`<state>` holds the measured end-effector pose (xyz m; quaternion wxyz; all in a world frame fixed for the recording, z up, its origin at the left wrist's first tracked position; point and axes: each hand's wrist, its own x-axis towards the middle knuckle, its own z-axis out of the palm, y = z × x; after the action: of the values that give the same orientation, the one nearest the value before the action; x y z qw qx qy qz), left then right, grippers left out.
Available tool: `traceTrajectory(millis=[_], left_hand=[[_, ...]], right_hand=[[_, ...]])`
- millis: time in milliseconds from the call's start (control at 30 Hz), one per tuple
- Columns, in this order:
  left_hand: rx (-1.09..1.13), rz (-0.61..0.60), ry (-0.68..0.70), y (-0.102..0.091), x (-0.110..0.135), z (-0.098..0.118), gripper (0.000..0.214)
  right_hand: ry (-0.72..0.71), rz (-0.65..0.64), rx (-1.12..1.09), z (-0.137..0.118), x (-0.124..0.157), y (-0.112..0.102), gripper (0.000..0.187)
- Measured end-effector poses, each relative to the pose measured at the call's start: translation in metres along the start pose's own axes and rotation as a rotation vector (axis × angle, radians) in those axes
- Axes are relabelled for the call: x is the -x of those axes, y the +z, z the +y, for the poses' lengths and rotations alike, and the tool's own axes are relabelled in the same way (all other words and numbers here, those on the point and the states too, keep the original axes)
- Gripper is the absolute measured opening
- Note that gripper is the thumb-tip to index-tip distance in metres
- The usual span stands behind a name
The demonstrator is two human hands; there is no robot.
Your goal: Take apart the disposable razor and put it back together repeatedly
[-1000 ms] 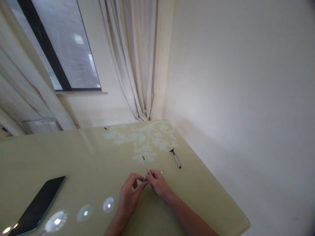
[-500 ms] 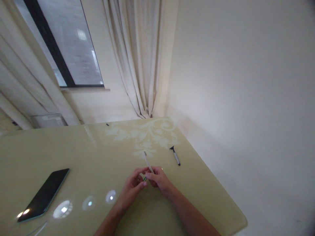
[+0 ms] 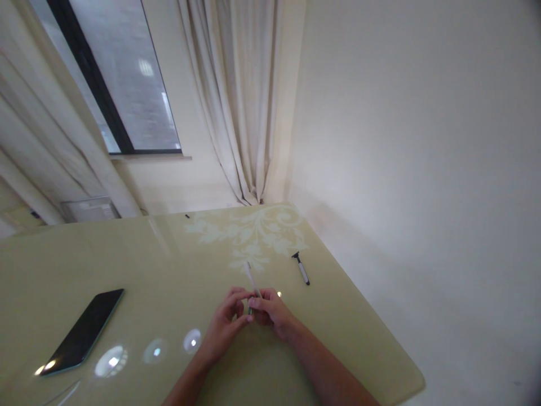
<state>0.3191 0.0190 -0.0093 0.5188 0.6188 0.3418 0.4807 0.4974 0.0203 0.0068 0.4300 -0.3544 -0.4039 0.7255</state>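
Observation:
Over the middle of the glossy yellow-green table (image 3: 139,265), my two hands meet around a thin white-handled razor (image 3: 250,275). The handle sticks up and away from my fingers. My right hand (image 3: 271,312) is closed around its lower part. Fingertips of my left hand (image 3: 223,325) pinch the small dark head piece at the handle's near end. A second razor (image 3: 301,269), with a dark head and a white and dark handle, lies flat on the table to the right, apart from both hands.
A dark phone (image 3: 84,331) lies face up at the left of the table. A tiny dark piece (image 3: 186,216) sits near the far edge. The table's right edge runs along a pale wall (image 3: 422,169); curtains (image 3: 236,96) and a window (image 3: 122,84) are behind.
My hands have drawn closer together around the razor's head, with the left fingers curling in over it. The view has shifted slightly; the second razor and the phone stay where they were.

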Motion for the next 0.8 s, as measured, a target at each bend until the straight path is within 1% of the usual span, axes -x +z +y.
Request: traceTrajectory(millis=[67, 133, 167, 233, 300, 367, 467, 600, 733, 800], left_hand=[[0.023, 0.062, 0.005, -0.003, -0.001, 0.002, 0.036], [0.004, 0.143, 0.005, -0.01, -0.004, 0.004, 0.036], [-0.02, 0.182, 0.002, -0.015, -0.005, 0.005, 0.036], [-0.07, 0.228, -0.005, -0.024, -0.008, 0.009, 0.039], [-0.09, 0.234, -0.012, -0.031, -0.009, 0.012, 0.042], [-0.075, 0.229, -0.027, -0.034, -0.01, 0.015, 0.042], [-0.015, 0.239, -0.065, -0.035, -0.009, 0.015, 0.04], [0.041, 0.256, -0.096, -0.036, -0.009, 0.01, 0.043], [0.063, 0.278, -0.099, -0.038, -0.011, 0.005, 0.044], [0.072, 0.29, -0.11, -0.038, -0.011, 0.004, 0.044]], right_hand=[[-0.073, 0.048, 0.051, -0.001, -0.001, 0.0, 0.046], [-0.189, 0.101, 0.151, -0.003, -0.001, -0.001, 0.056], [-0.242, 0.108, 0.206, -0.004, 0.0, -0.002, 0.06], [-0.302, 0.074, 0.3, -0.006, 0.002, -0.003, 0.061], [-0.302, 0.02, 0.339, -0.008, 0.004, -0.003, 0.06], [-0.272, -0.017, 0.336, -0.008, 0.006, -0.002, 0.061], [-0.23, -0.042, 0.317, -0.01, 0.008, -0.002, 0.063], [-0.23, -0.077, 0.333, -0.011, 0.007, -0.005, 0.06], [-0.241, -0.102, 0.436, -0.012, 0.006, -0.009, 0.056], [-0.277, -0.089, 0.515, -0.012, 0.006, -0.009, 0.053]])
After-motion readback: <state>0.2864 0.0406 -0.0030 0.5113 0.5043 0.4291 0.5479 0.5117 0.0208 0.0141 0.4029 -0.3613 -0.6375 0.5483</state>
